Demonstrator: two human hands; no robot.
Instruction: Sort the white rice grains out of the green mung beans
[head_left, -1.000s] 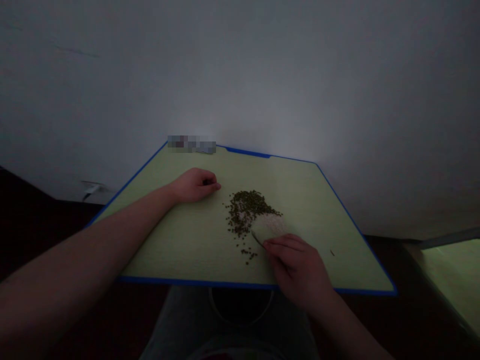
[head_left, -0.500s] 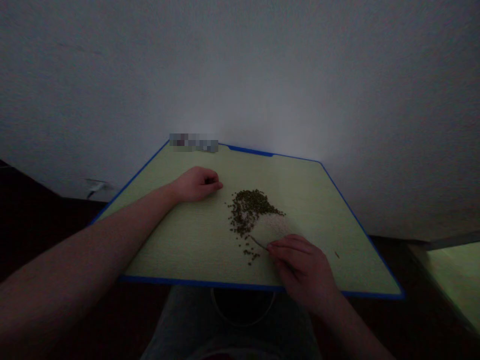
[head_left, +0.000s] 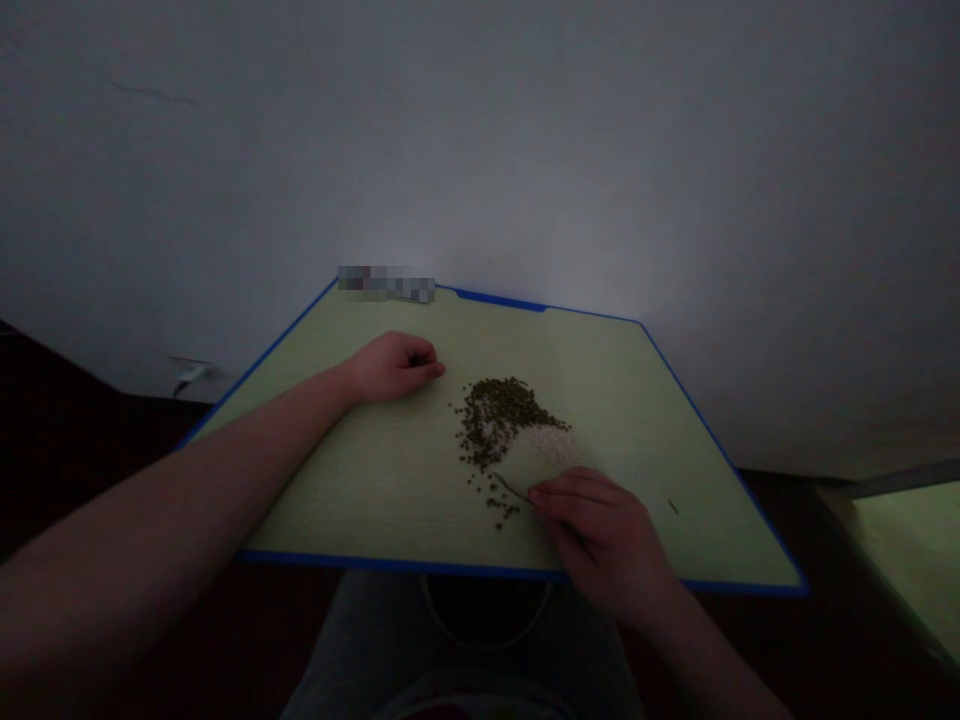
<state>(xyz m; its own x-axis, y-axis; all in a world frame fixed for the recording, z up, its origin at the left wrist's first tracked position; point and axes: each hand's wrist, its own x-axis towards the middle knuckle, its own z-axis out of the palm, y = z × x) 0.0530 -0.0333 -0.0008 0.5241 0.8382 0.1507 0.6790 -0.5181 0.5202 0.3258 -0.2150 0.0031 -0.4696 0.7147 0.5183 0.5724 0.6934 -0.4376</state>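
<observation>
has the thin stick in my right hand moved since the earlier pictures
Yes, slightly: the thin stick now has its tip farther left and closer to the table's near blue edge.

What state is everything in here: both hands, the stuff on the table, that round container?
Left hand: loosely curled, on tabletop
Right hand: pinching thin stick
Thin stick: held, slanted
Green beans: heaped, some scattered
Pale grains: spread beside beans
Dark sliver: lying loose
Round container: partly hidden, contents unclear

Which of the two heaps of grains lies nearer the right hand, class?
The pale heap, close beside the right hand; the dark green heap lies farther off on the table.
</observation>
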